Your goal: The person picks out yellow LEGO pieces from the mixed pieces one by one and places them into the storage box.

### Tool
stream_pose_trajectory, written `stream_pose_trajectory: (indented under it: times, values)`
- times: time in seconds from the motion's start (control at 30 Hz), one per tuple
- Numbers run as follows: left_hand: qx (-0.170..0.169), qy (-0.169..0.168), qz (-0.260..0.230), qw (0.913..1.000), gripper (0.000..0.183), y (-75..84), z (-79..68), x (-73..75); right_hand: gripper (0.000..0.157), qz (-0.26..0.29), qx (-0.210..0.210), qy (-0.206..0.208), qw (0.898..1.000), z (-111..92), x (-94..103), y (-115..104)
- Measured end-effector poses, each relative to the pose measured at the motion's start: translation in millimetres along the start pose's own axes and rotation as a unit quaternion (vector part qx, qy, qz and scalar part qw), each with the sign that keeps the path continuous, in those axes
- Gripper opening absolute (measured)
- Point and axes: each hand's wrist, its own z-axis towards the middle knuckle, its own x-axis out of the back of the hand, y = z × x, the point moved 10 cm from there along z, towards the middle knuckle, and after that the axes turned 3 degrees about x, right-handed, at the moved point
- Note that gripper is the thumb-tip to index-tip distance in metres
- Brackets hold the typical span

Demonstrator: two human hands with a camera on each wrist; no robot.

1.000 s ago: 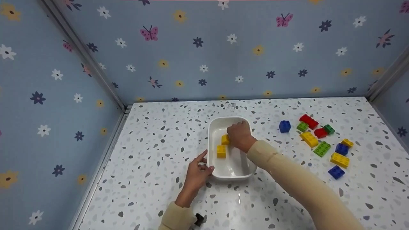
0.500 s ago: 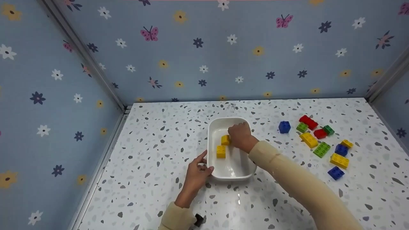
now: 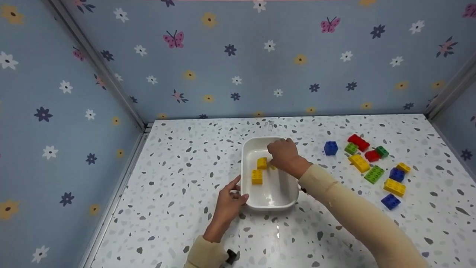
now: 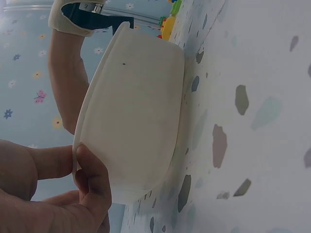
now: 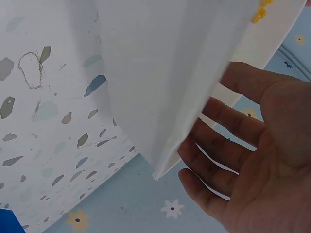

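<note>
A white rectangular plastic tub stands on the table, and my left hand pinches its near left rim; the left wrist view shows thumb and finger on that rim. Inside the tub sit two yellow toy bricks. More yellow shows just beneath my right hand, which is over the far right part of the tub. From the right wrist, the right hand's fingers look loosely bent over the tub's edge with nothing between them. Yellow studs show past that edge.
Several loose bricks lie to the right on the speckled table: a blue brick nearest the tub, a red one, a light green one and a yellow one. A flowered wall borders the table's back.
My right hand has shifted slightly right and away from the yellow bricks, leaving some yellow visible beneath it. The left hand stays on the tub's rim.
</note>
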Motion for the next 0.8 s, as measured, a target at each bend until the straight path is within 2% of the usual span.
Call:
stream_pose_trajectory:
  times: [0.27, 0.53, 0.8]
  values:
    - [0.008, -0.001, -0.003, 1.0, 0.07, -0.5, -1.1, -0.3, 0.035, 0.064, -0.001, 0.054, 0.996, -14, 14.8, 12]
    - [-0.005, -0.01, -0.016, 0.9998, 0.071, 1.6, 0.0, -1.6, 0.036, 0.07, -0.003, 0.111, 0.991, -30, 30.1, 32]
    - [0.007, 0.002, 0.001, 1.0, 0.07, 0.2, -0.3, -0.8, 0.034, 0.092, -0.027, 0.119, 0.988, -42, 33.6, 56]
